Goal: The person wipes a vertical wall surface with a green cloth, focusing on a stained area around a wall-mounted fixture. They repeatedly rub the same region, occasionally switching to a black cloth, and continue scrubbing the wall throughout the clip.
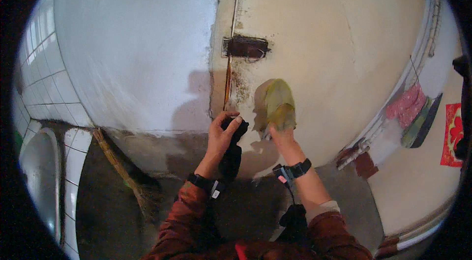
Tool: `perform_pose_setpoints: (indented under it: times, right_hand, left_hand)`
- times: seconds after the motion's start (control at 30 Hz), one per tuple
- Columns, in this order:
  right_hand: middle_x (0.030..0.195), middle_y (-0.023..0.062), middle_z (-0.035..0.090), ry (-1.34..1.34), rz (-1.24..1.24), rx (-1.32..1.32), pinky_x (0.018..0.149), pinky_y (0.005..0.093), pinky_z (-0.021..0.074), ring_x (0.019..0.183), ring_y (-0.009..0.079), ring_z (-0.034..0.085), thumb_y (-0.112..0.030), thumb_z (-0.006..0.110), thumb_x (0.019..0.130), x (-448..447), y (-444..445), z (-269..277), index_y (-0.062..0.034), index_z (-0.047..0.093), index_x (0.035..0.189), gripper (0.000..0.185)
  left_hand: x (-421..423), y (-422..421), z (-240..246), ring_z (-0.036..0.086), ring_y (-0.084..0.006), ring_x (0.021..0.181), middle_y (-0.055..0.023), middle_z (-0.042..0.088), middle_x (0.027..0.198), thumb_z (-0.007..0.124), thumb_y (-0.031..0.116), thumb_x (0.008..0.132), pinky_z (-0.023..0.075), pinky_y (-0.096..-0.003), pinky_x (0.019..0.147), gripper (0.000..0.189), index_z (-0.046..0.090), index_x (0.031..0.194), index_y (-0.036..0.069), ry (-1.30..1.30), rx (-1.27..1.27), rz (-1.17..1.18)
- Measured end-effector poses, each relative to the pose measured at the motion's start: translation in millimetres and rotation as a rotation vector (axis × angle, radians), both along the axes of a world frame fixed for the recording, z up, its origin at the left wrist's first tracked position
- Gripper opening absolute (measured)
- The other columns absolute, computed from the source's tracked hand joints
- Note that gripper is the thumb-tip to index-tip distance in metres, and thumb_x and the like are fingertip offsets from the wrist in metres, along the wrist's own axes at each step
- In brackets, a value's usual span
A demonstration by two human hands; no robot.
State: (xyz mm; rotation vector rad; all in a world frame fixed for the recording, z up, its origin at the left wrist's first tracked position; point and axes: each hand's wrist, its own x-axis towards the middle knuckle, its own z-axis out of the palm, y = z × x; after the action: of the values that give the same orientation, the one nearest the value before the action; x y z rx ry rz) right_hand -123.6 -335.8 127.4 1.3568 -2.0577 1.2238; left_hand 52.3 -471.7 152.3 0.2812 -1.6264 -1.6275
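Before me stands a cream-painted door (324,57) with a dark metal lock (247,47) at its left edge. My right hand (283,138) grips a worn yellow-green cloth item (279,94), perhaps a slipper or mitt, in front of the door's lower part. My left hand (224,133) is raised beside the door edge, below the lock, with thumb and forefinger close around a black soft item (233,149) that hangs down. Both wrists wear black straps with small devices. The far side of the yellow-green item is hidden.
A straw broom (120,166) leans against the whitewashed wall (147,46) at the left. Beyond it, a large round metal lid or pan (42,179) sits in a white-tiled surround (72,171). At the right hang a pink cloth (407,105) and a green-and-dark item (422,123), near a red paper decoration (453,134).
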Motion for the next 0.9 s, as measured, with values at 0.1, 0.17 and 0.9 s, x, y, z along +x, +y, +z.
perform_pose_setpoints:
  times: [0.1,0.17,0.9]
  right_hand:
    - [0.126,0.0207,0.055,0.339,-0.236,0.324,0.101,0.0506,0.0371,0.115,0.0424,0.05,-0.028,0.065,0.081,-46,-15,16,-0.0033,0.056,0.125,0.051]
    - [0.131,0.0203,0.051,0.424,-0.216,0.293,0.104,0.0527,0.0344,0.119,0.0425,0.047,-0.029,0.067,0.08,-62,-25,19,-0.0057,0.053,0.128,0.055]
    - [0.134,0.0162,0.048,0.31,0.049,0.046,0.105,0.0462,0.0362,0.124,0.0359,0.044,-0.022,0.065,0.082,27,-86,-26,-0.0043,0.046,0.133,0.057]
  left_hand:
    - [-22,-13,-25,0.058,-0.0126,0.085,-0.0054,0.065,0.092,0.068,0.022,0.088,0.0466,-0.0275,0.079,0.027,0.063,0.106,0.002,0.046,0.025,0.059]
    - [-34,-18,-47,0.058,-0.0126,0.083,-0.0057,0.065,0.09,0.068,0.022,0.087,0.047,-0.0277,0.077,0.027,0.063,0.105,0.003,0.08,-0.011,0.091]
    - [-23,-30,-104,0.061,-0.0183,0.092,-0.011,0.066,0.099,0.066,0.01,0.085,0.0482,-0.0328,0.083,0.032,0.057,0.114,0.0,-0.027,0.167,-0.029]
